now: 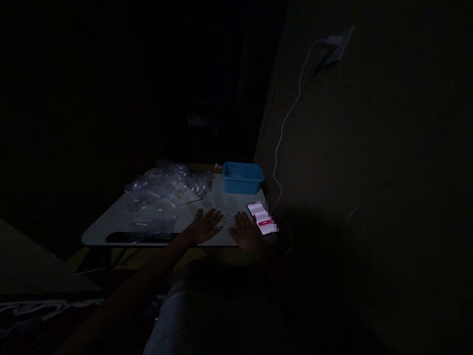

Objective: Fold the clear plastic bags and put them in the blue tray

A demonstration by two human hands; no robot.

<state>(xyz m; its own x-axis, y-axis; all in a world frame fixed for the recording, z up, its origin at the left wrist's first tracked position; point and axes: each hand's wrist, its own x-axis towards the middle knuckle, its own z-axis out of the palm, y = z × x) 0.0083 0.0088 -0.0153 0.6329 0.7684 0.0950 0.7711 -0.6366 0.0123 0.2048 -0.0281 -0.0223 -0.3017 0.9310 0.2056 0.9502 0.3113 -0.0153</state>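
Observation:
Both hands reach over the white table [218, 238] in a dark room. My left hand [202, 228] is palm down with its fingers stretched out. Close to the lit phone [261, 218], my right hand [244, 232] also lies flat, fingers extended. Between and just beyond the fingertips is a faint piece of clear plastic [228, 215]; whether the hands press on it I cannot tell. Left of my left hand, a flat clear plastic bag [153, 226] lies partly over a dark elongated strip [120, 237] at the table's front edge.
A heap of crumpled clear plastic bags [170, 185] covers the table's far left. At the back right stands a blue plastic basin [242, 185], with a small pinkish object [218, 166] beside it. A white cable [283, 125] hangs from a wall socket [335, 47] on the right.

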